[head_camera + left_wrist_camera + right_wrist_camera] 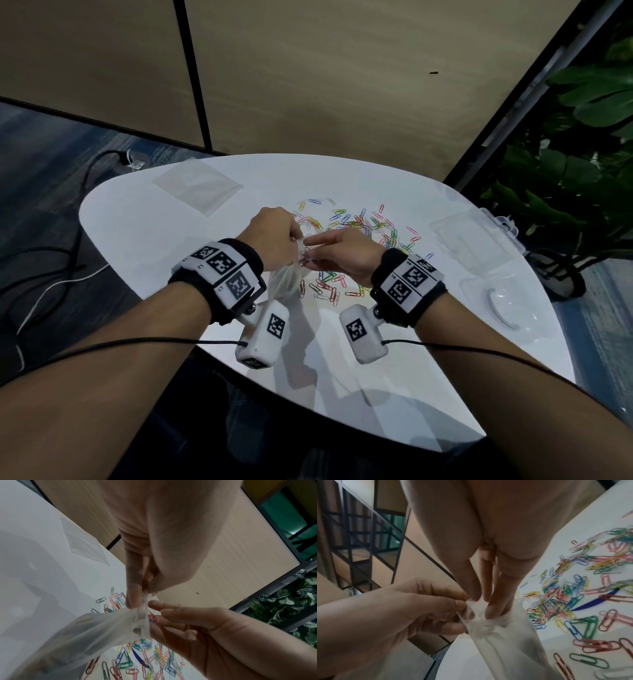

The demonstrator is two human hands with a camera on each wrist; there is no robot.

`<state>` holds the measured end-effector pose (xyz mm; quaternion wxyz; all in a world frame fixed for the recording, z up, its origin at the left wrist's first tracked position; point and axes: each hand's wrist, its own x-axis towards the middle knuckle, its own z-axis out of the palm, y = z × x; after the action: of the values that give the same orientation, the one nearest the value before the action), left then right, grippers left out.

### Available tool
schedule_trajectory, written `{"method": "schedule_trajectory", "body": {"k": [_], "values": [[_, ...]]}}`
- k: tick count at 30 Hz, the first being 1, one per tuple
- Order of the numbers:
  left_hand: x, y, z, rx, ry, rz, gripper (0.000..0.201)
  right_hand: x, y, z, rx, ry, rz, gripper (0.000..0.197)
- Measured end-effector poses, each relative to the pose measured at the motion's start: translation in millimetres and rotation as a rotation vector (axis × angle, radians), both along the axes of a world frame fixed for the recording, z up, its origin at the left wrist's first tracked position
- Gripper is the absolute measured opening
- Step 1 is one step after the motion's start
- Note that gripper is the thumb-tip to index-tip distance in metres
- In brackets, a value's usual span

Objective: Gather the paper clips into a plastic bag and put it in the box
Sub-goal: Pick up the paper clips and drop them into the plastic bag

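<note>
A clear plastic bag point(284, 284) hangs between my two hands above the white table point(154, 233). My left hand point(296, 240) pinches one side of the bag's mouth point(144, 615). My right hand point(310, 251) pinches the opposite side with thumb and fingertips point(494, 611). The bag point(505, 649) looks empty. Several coloured paper clips point(356, 222) lie scattered on the table beyond and below my hands, and they also show in the right wrist view point(565, 595). A clear plastic box point(476, 240) stands open at the right.
The box's clear lid point(503, 308) lies at the front right edge. A flat stack of spare bags point(198, 185) sits at the back left. Cables point(51, 274) run on the floor to the left. A plant point(582, 171) stands to the right.
</note>
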<state>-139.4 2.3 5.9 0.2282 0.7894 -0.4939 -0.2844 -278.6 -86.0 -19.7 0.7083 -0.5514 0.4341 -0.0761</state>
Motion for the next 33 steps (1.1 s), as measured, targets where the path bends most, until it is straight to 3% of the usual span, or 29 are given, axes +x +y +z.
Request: {"method": "schedule_trajectory", "body": {"k": [6,10,12,15,17,21,28,33], "values": [[8,3,1,0.003,-0.008,0.029,0.032,-15,-19,4,-0.268,0.017,0.002,0.019],[15,7,2,0.016,-0.019,0.031,0.033,-59,-52,-29,-0.471,0.377,-0.016,0.017],[18,9,2,0.02,-0.024,0.03,0.034,-81,-62,-47,-0.511,0.638,0.066,0.022],[22,11,2,0.014,-0.017,0.041,0.034,-98,-64,-69,-0.515,0.919,0.239,0.082],[23,11,2,0.013,-0.015,0.045,0.035,-96,-54,-81,-0.601,0.95,0.3,0.103],[26,12,1,0.017,-0.027,0.049,0.034,-69,-35,-90,-0.761,0.804,0.248,0.09],[33,13,-1,0.025,-0.023,0.055,0.032,-31,-25,-96,-0.861,0.703,0.274,0.071],[31,14,-1,0.02,-0.027,0.037,0.032,-24,-27,-94,-1.056,0.711,0.332,0.026]]}}
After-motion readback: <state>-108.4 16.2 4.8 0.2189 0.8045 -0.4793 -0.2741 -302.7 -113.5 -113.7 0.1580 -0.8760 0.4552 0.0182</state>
